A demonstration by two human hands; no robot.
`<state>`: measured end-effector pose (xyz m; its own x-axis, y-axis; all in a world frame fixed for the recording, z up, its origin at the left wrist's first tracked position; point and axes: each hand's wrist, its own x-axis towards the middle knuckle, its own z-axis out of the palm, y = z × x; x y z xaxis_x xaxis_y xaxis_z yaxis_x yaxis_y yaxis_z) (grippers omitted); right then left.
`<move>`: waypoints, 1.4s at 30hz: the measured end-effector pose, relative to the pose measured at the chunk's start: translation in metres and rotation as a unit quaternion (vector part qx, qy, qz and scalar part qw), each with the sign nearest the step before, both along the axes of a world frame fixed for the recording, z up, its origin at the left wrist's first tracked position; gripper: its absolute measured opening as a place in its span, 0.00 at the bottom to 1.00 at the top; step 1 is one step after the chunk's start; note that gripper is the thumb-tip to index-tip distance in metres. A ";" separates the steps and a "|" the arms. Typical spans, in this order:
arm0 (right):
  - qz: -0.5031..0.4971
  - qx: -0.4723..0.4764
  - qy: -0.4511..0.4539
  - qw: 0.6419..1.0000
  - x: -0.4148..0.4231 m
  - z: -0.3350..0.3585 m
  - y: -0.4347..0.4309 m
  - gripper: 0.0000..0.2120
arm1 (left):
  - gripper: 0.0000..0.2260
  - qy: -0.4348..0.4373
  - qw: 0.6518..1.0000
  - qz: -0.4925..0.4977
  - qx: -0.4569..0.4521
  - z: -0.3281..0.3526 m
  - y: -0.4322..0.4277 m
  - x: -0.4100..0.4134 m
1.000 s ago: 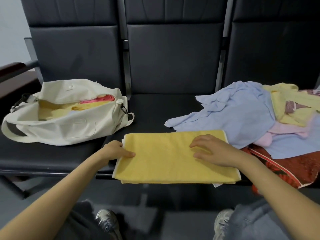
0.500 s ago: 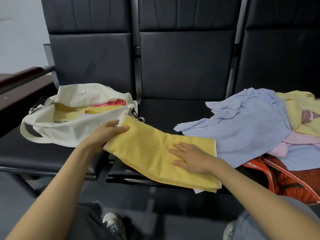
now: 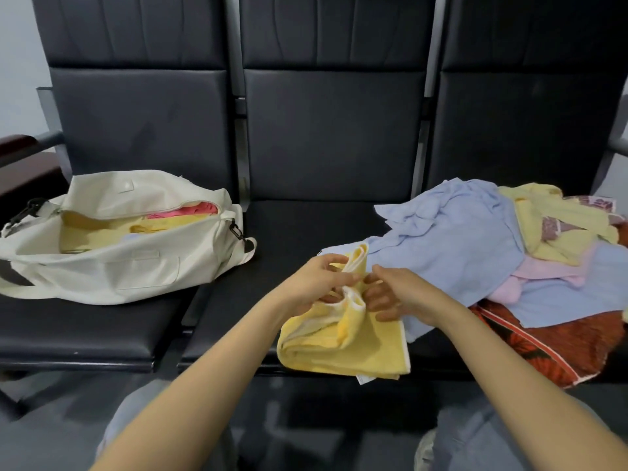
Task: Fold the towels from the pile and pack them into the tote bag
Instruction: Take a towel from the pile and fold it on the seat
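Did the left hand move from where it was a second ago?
Yes. The left hand carried the yellow towel end rightward, away from the tote bag, to meet the right hand over the middle seat.

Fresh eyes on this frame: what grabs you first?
The yellow towel, half folded at the front of the middle seat, held by both the left hand and the right hand. On the seat to its left lies the open cream tote bag with folded towels inside; to its right sprawls the loose pile of blue, yellow and pink towels.
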<state>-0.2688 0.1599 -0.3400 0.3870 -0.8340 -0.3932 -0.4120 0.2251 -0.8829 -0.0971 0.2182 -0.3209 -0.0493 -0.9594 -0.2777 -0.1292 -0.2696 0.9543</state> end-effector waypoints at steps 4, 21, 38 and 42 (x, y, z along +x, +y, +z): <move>-0.029 0.047 -0.013 0.998 -0.009 -0.002 -0.002 0.23 | 0.13 0.028 0.999 -0.024 -0.017 -0.001 -0.005 -0.018; -0.065 -0.151 0.059 0.985 0.001 -0.009 0.003 0.06 | 0.15 -0.348 0.922 -0.160 0.053 -0.008 0.022 0.027; 0.047 -0.119 0.149 0.981 -0.009 -0.009 0.005 0.26 | 0.05 -0.248 0.962 0.010 -0.113 -0.034 0.046 0.043; 0.008 -0.099 0.106 0.989 -0.017 -0.009 0.004 0.22 | 0.17 -0.340 0.936 0.078 -0.047 -0.043 0.036 0.048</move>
